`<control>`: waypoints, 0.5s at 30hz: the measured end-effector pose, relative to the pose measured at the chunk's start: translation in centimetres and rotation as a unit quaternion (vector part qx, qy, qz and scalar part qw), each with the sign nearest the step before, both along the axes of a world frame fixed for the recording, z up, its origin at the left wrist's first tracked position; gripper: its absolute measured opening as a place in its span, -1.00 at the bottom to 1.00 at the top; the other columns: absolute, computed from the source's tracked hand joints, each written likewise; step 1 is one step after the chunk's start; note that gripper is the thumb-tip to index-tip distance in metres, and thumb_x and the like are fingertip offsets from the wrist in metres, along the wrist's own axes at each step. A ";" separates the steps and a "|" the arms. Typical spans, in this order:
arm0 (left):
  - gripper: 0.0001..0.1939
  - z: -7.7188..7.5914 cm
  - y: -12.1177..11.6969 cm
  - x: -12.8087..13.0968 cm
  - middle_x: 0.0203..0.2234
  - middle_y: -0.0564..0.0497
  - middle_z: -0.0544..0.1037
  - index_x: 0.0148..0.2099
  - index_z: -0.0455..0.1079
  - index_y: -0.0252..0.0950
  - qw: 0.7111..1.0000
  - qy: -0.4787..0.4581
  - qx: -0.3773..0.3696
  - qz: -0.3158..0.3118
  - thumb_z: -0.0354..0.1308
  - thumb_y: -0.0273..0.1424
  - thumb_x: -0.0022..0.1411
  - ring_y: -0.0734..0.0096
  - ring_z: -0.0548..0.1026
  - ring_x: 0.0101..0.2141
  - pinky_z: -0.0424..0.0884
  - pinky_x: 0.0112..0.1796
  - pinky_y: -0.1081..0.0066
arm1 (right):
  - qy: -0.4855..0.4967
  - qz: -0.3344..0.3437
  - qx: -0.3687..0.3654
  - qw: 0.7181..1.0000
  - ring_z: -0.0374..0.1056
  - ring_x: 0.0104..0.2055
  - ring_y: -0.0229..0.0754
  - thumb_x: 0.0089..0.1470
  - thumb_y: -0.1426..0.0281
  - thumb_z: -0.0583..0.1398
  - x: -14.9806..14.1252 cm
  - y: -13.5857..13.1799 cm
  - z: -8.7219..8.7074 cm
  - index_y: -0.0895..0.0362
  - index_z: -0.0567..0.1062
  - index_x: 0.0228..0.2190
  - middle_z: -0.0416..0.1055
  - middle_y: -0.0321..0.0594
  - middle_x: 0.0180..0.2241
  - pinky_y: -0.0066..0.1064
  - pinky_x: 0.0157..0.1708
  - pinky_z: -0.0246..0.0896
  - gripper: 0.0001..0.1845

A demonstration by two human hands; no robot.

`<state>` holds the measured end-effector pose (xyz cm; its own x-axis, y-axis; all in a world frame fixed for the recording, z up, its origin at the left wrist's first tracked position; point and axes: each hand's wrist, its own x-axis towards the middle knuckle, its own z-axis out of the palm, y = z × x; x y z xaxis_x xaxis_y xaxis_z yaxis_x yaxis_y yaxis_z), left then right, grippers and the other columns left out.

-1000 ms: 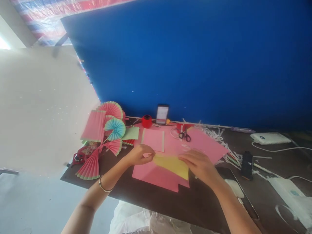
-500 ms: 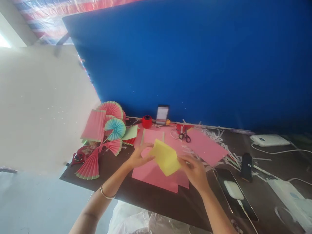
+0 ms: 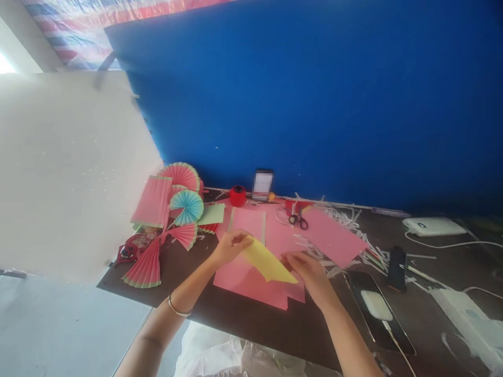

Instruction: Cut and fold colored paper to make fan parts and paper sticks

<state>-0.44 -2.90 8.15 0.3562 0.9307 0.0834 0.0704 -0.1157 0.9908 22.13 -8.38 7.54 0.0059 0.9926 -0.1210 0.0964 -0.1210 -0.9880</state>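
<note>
A small yellow sheet of paper [image 3: 269, 261] is held in the air, tilted, above the pink sheets [image 3: 251, 285]. My left hand [image 3: 232, 247] pinches its upper left end between thumb and fingers. At the sheet's right edge, the fingers of my right hand [image 3: 308, 272] are closed together on the paper; their exact hold is partly hidden. Pleated pink paper fans [image 3: 145, 262] with pale green borders and a light blue pleated fan [image 3: 186, 207] lie to the left of my hands. Scissors with black handles [image 3: 297, 222] rest beyond my right hand.
A red tape roll [image 3: 237, 196] and a small upright card-like object [image 3: 263, 184] stand by the blue panel [image 3: 314, 104]. Paper strips [image 3: 346, 217] litter the back right. Further right lie a phone [image 3: 381, 314], a black object [image 3: 397, 268] and a white cabled device [image 3: 434, 226].
The yellow sheet has tipped and now shows a narrower face, its lower corner swung to the right. My left hand has shifted slightly up at its end; my right hand stays at the right edge.
</note>
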 end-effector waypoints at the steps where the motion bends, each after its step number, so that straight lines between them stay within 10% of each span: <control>1: -0.73 0.2 -0.1 0.1 -0.36 -0.04 0.52 -0.26 0.44 -0.34 1.000 0.007 0.001 -0.009 0.14 -0.24 0.10 0.40 0.46 -0.34 0.34 -0.36 0.49 | 0.010 0.020 -0.008 1.000 0.39 -0.37 -0.13 -0.09 0.10 0.21 -0.3 0.1 0.2 0.15 0.52 -0.41 0.49 -0.14 -0.41 -0.31 -0.33 0.31 -0.64; 7: -0.72 1.9 -0.3 0.6 -0.36 -0.05 0.52 -0.12 0.41 -0.32 0.998 0.036 0.020 -0.040 0.16 -0.36 0.08 0.39 0.47 -0.31 0.37 -0.28 0.46 | 0.106 0.179 -0.072 0.976 0.37 -0.26 -0.16 -0.02 0.19 0.20 -2.2 1.0 1.9 0.14 0.50 -0.25 0.46 -0.15 -0.29 -0.34 -0.25 0.26 -0.67; 15: -0.67 3.8 -0.2 0.6 -0.31 -0.06 0.52 -0.08 0.38 -0.31 0.992 0.066 0.090 -0.060 0.20 -0.40 0.06 0.37 0.47 -0.24 0.38 -0.19 0.43 | 0.150 0.230 -0.094 0.957 0.36 -0.26 -0.20 -0.08 0.26 0.26 -2.8 1.6 3.3 0.13 0.47 -0.26 0.43 -0.17 -0.28 -0.35 -0.22 0.24 -0.69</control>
